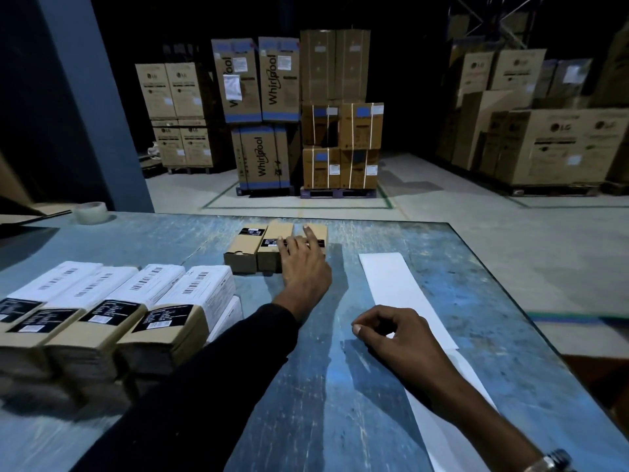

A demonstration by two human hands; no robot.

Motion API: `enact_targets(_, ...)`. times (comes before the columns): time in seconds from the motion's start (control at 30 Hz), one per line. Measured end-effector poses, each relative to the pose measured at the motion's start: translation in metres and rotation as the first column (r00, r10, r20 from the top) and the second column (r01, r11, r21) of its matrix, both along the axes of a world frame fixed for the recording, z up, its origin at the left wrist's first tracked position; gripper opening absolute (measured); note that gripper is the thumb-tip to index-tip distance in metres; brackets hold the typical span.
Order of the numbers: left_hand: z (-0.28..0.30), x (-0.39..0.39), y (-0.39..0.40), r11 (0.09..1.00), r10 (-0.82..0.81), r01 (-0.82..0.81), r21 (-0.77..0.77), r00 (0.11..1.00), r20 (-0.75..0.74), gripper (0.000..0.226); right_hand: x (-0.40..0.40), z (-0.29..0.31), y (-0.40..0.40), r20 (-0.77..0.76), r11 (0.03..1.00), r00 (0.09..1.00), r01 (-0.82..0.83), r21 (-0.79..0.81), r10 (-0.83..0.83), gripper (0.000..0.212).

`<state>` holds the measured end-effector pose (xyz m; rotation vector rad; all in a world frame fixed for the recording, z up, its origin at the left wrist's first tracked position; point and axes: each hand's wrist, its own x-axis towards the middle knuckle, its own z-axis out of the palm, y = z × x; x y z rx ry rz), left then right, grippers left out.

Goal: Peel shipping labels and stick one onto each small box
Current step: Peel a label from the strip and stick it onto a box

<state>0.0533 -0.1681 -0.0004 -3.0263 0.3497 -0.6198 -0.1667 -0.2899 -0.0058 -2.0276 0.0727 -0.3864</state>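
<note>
On the left side of the worn blue table [340, 386], a block of small boxes [112, 321] sits in a tight row, each carrying a white shipping label with barcodes on top and a black sticker nearer the camera. Behind them, at the table's far left edge, stands a roll of clear tape [90, 212]. Toward the middle, three unlabelled small boxes [258, 247] lie side by side near the far edge; the left hand [303, 264], in a dark sleeve, reaches onto them with fingers spread and fairly straight, resting on the rightmost ones. Right of that, the right hand [394, 338] hovers low with fingers loosely curled, thumb and forefinger close together, gripping nothing that can be made out. Beneath it a long white label strip [394, 284] lies flat, running toward the camera
</note>
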Motion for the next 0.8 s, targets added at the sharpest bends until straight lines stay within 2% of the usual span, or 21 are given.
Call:
enact_targets(0.17,0.007,-0.053,0.0,0.972,-0.104,0.096,-0.217,0.994,-0.026,0.089,0.002,0.0,0.0,0.034,0.998,0.998,0.052,-0.033,-0.051,0.011)
enact_targets(0.27,0.007,-0.097,0.018,0.916,-0.221,0.178,-0.359,0.972,-0.081,0.091,0.006,-0.003,-0.006,0.098,0.987,0.984,0.156,-0.043,-0.151,0.009)
enact_targets(0.33,0.002,-0.125,0.037,0.876,-0.322,0.26,-0.407,0.943,-0.09,0.093,0.009,-0.002,-0.012,0.135,0.971,0.963,0.238,-0.005,-0.235,0.006)
enact_targets(0.43,0.001,-0.163,0.072,0.862,-0.404,0.279,-0.424,0.882,-0.24,0.104,0.007,0.001,-0.012,0.124,0.966,0.959,0.253,0.046,-0.256,0.014)
enact_targets(0.5,0.005,-0.182,0.095,0.845,-0.44,0.258,-0.467,0.833,-0.335,0.108,0.006,0.001,-0.011,0.096,0.977,0.974,0.202,0.065,-0.207,0.027)
enact_targets(0.57,0.01,-0.195,0.116,0.816,-0.475,0.258,-0.517,0.809,-0.347,0.105,0.001,0.003,-0.007,0.065,0.981,0.983,0.166,0.097,-0.173,0.038)
enact_targets(0.67,0.011,-0.21,0.144,0.727,-0.546,0.252,-0.639,0.776,-0.316,0.093,-0.009,0.014,-0.004,-0.018,0.971,0.995,0.102,0.218,-0.1,0.033)
enact_targets(0.73,0.009,-0.221,0.159,0.672,-0.608,0.292,-0.681,0.743,-0.282,0.085,-0.016,0.023,-0.004,-0.091,0.953,0.99,-0.073,0.294,0.104,0.024)
enact_targets(0.8,0.006,-0.236,0.168,0.59,-0.669,0.302,-0.749,0.703,-0.242,0.083,-0.021,0.03,-0.008,-0.191,0.942,0.933,-0.265,0.204,0.304,0.022)
